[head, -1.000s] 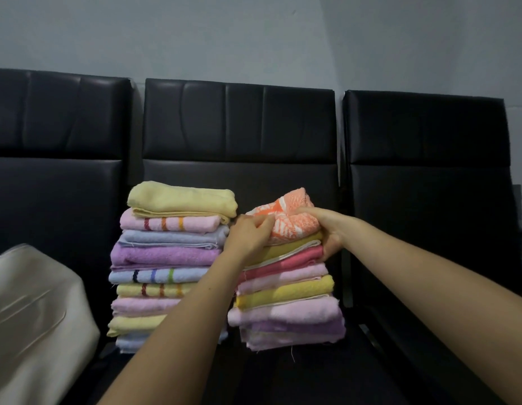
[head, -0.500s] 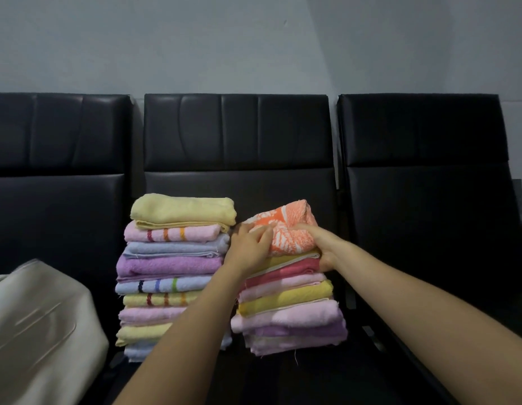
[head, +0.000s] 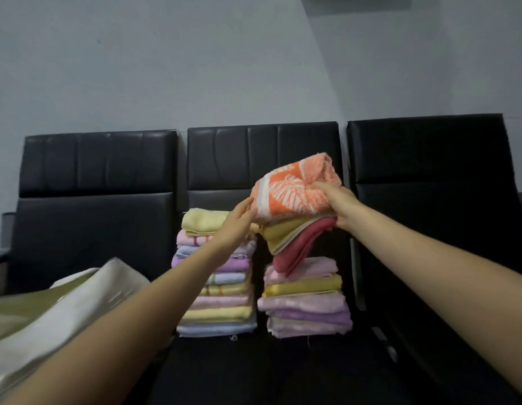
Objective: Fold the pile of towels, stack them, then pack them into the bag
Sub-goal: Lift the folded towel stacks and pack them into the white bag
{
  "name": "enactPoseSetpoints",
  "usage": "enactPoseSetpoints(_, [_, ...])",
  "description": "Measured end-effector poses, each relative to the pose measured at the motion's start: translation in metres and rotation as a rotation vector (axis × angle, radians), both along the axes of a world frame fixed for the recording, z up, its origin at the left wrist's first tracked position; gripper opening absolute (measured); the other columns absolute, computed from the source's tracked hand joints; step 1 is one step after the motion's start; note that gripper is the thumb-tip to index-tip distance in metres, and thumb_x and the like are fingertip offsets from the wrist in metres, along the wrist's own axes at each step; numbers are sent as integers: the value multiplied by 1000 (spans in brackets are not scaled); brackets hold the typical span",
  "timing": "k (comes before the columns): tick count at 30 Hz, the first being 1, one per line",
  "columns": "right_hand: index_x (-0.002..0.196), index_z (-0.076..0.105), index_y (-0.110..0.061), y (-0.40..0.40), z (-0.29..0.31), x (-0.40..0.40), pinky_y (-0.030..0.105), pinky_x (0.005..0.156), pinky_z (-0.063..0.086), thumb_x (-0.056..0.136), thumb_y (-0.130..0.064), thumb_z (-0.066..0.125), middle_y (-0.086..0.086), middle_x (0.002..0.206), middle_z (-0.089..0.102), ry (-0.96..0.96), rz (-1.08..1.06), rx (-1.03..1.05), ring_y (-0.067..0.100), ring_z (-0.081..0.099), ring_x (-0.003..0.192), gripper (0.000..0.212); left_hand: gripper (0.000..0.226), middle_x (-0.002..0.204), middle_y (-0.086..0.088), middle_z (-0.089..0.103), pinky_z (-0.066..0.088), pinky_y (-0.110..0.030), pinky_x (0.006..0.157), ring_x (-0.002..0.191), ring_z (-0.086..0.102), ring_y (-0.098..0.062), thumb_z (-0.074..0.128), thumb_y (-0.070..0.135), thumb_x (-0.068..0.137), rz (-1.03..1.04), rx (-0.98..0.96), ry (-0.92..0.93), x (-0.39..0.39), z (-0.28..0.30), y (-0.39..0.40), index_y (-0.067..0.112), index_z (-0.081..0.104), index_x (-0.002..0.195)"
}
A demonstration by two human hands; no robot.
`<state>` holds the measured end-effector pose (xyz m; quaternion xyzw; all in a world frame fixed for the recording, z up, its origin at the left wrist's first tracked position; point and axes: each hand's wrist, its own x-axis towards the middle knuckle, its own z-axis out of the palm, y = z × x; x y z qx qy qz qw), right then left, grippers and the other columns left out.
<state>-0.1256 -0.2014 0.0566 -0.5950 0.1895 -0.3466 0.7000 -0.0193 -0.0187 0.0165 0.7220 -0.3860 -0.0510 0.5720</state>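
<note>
Orange towel [head: 295, 191], mustard and red towels under it: small bundle lifted off right stack [head: 308, 299], red one sagging at 6 o'clock. Right hand [head: 340, 204] clamps bundle at its 3 o'clock. Left hand [head: 236, 222], fingers straight, touches 9 o'clock edge. Left stack [head: 217, 276] untouched. Bag [head: 64, 311] at 8 o'clock, mouth open. Step, by my reading: packing. Next move: support sagging underside, swing toward bag.

Narrow dark gap between left towel stack [head: 217, 285] and right towel stack [head: 306, 302], stacks nearly touching. Bag [head: 64, 314] crowds the left side. Bare black seat [head: 254, 372] in front, right chair [head: 435, 229] unoccupied. Chair backs block behind.
</note>
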Motion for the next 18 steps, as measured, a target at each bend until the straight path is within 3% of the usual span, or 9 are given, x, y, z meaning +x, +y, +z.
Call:
enactPoseSetpoints(3, [122,62,-8,18,27,-23,44,73,59,74,-18,75,18,107,70,-10,57,-12,32,70,87,51,39,136,8,46,42,-35,87,119,45,-14,38,43,102,60,11,163,-5,3,28,29,44,137])
enactPoseSetpoints(6, [118,63,-9,44,39,-39,47,78,58,81,-21,70,18,110,69,26,163,21,35,68,94,40,46,137,1,48,45,-34,87,121,50,-17,39,47,101,139,36,250,-9,-5,64,24,45,140])
enactPoseSetpoints(10, [110,63,-11,85,38,-47,42,60,60,86,-28,64,15,86,70,88,302,88,31,69,73,29,38,128,-2,57,48,-37,93,113,57,-19,45,43,99,199,83,292,-18,-17,121,19,56,127])
enactPoseSetpoints(14, [100,64,-12,135,29,-36,43,78,57,88,-35,62,16,89,70,74,383,150,32,67,83,25,32,116,-6,61,47,-35,86,105,59,-21,46,30,100,355,77,260,-28,-22,189,13,59,124])
enactPoseSetpoints(18, [119,67,-12,186,20,-3,49,93,51,76,-38,69,14,110,71,91,420,232,33,68,103,49,22,111,-6,64,48,-30,79,100,59,-20,48,23,99,543,158,64,-27,-27,270,15,66,107])
